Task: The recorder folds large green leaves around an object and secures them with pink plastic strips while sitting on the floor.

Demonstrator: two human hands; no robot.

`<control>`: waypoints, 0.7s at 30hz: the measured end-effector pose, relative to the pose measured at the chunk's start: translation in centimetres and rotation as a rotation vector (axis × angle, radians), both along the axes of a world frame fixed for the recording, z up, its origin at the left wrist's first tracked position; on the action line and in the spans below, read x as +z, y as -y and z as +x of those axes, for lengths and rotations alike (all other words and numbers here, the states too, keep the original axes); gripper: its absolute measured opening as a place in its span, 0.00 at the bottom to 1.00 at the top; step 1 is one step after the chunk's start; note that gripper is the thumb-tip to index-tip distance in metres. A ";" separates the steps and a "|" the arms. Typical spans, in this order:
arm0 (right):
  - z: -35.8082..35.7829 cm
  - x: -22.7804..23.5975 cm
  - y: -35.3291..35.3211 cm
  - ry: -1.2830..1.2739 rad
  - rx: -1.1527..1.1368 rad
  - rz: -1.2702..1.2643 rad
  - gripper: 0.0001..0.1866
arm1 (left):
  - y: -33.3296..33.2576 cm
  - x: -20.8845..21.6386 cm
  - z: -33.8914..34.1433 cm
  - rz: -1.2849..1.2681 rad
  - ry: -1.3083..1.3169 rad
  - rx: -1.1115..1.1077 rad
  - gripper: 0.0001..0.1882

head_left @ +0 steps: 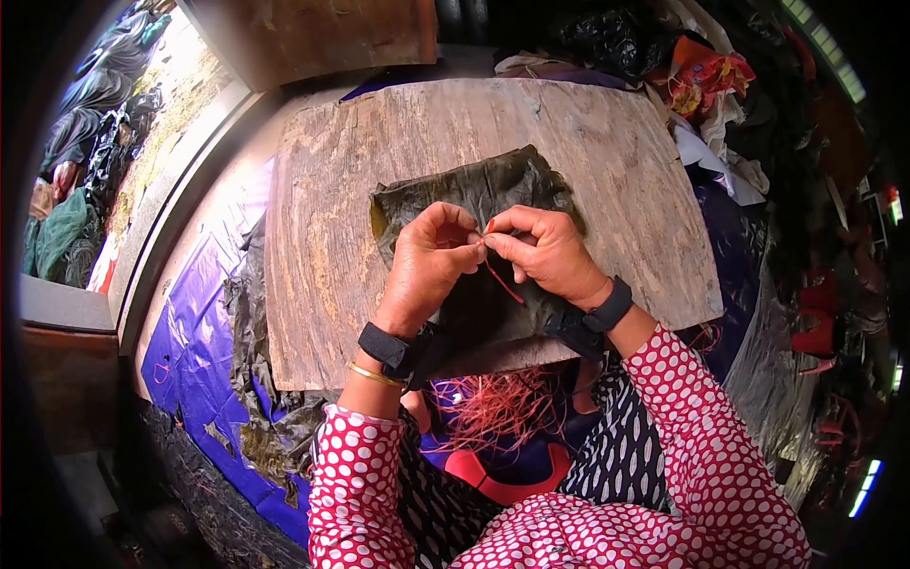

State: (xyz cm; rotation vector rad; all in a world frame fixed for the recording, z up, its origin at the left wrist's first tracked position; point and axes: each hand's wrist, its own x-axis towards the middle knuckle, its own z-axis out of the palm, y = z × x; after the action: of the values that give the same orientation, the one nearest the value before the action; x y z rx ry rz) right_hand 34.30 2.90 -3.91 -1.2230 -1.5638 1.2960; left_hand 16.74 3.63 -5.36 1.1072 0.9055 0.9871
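My left hand (431,261) and my right hand (545,248) meet fingertip to fingertip over the middle of a wooden board (332,180). Between the pinched fingers runs a thin red string (505,285), its loose end hanging down to the right; whether it is knotted I cannot tell. Beneath both hands lies a dark olive-brown crinkled sheet (493,185), roughly squared. Its material, leaf or plastic, is unclear, and my hands and wrists cover part of it.
Below the board's near edge sits a heap of red strings (498,408), above a red curved object (507,488). Purple plastic sheeting (194,332) and crumpled dark sheets (256,351) lie left. A wooden panel (313,38) stands behind; red-orange cloth (701,76) lies far right.
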 end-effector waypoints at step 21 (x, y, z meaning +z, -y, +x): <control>-0.9 -1.0 0.2 -0.143 -0.093 -0.056 0.07 | 0.5 -0.6 1.2 0.264 -0.522 0.276 0.09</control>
State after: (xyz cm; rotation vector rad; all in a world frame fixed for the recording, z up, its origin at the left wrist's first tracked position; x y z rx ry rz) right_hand 33.37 2.67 -4.92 -1.1958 -1.3616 1.3445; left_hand 17.97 3.17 -5.93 1.5327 1.4053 1.0829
